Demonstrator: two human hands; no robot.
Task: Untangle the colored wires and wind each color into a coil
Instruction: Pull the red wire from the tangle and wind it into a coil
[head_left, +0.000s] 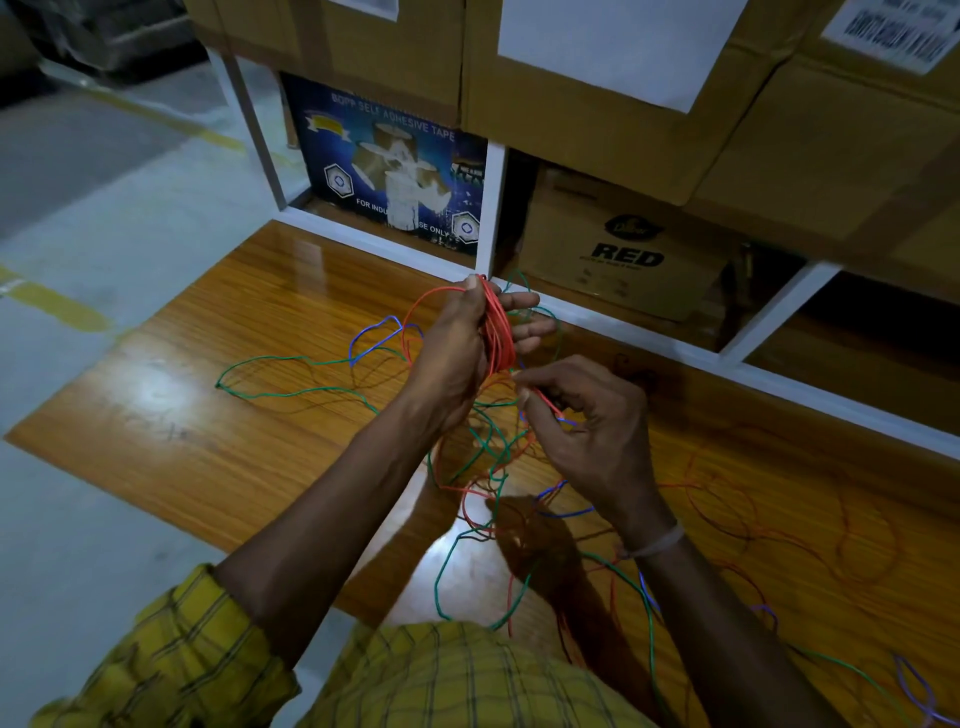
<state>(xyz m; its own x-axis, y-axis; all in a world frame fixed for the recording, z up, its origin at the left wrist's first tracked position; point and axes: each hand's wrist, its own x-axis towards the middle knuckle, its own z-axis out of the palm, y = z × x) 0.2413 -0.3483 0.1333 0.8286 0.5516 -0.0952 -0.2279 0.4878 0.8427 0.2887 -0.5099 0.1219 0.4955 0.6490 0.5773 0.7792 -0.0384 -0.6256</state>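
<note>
Leftmost, a long loop of thin green plastic-coated wire (270, 374) is laid flat on the glossy orange-brown wooden worktop (208, 441), with a smaller bend of thin blue wire (371, 338) just beside it. Next, the left hand (462, 353) is raised above the worktop, fingers curled round a partly wound coil of thin red wire (498, 332), thumb pressed on top. Below and to its right, the right hand (592, 426) is seen pinching a single red strand between thumb and fingertips. Beneath both hands a mixed tangle of red, green and blue wires (483, 467) is spread; further loose red loops (727, 499) trail rightward.

Risk, as judged: if the pinched strand is pulled while green and blue wires cross it, a knot could be tightened; a slackened left grip could let the coil spring apart.

Hidden or unclear: the coil's far side behind the palm, wire ends, crossings within the tangle, and strands cut off at the lower right edge.
</note>
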